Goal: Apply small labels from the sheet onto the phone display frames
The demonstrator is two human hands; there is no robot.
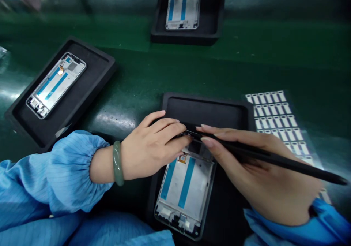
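The left hand (153, 147) curls its fingers over the upper end of the phone frame (199, 182) in the black tray (208, 108) on the bench (134, 81), probably steadying it, any grip being hidden, while the right hand (263, 172) pinches a slim tool (285, 162) pen-like, seemingly for fine control.
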